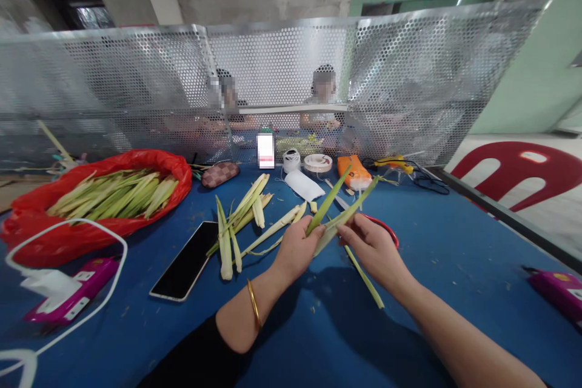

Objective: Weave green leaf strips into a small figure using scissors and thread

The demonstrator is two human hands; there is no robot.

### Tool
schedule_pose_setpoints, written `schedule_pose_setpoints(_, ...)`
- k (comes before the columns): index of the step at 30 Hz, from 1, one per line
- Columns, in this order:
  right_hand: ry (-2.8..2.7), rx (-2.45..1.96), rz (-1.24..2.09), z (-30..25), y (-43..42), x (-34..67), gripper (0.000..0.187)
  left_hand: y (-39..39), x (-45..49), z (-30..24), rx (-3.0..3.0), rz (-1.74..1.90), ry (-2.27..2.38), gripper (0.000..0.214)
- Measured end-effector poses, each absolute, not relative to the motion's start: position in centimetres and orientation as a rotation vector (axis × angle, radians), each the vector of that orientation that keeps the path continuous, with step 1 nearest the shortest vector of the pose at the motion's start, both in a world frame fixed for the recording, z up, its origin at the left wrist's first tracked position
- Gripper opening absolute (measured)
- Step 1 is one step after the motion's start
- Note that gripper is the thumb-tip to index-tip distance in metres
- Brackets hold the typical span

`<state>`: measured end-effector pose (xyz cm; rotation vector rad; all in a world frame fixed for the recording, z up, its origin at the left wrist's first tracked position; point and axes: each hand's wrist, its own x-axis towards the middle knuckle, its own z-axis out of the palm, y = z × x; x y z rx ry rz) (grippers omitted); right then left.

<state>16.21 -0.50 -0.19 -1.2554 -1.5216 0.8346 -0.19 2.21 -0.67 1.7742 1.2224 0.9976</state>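
My left hand (294, 250) is closed around the lower ends of green corn husk strips (330, 200), which fan out up and to the right. Across from it, my right hand (375, 250) pinches the edge of a pale husk piece (328, 235) stretched between both hands. Red-handled scissors (390, 231) lie partly hidden behind my right hand. Beneath that hand a narrow green strip (366, 279) rests on the table. More loose husks (226, 248) are spread left of my left hand, some touching a black-screened phone (188, 264).
A red plastic bag (175, 163) full of husks stands at the left, near a purple power strip (88, 288) with a white cable. Twine (291, 160), a tape roll (317, 162) and an orange packet (352, 173) sit before a perforated metal screen (277, 66); two people are behind it.
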Motion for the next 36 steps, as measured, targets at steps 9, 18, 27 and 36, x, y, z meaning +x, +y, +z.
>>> schedule_pose_setpoints(9, -1.277, -1.278, 0.914, -1.3, -0.1, 16.4, 0.036, 1.6, 0.1, -0.3, 1.817, 0.941, 1.246, 0.016)
schedule_pose_setpoints(18, -1.526, -1.364, 0.800, -1.3, 0.1, 16.9, 0.032, 1.2, 0.0, 0.2, 1.654, 0.725, 1.061, 0.008)
schedule_pose_setpoints(27, -1.646, -1.189, 1.184, -0.1, -0.2, 16.8, 0.029, 0.9, 0.5, 0.4, 1.244, 0.765, 0.825, 0.032)
schedule_pose_setpoints(36, -1.366, -1.153, 1.403, 0.3, -1.0, 16.2, 0.044, 1.3, 0.3, -0.3, 1.681, 1.033, 1.009, 0.021)
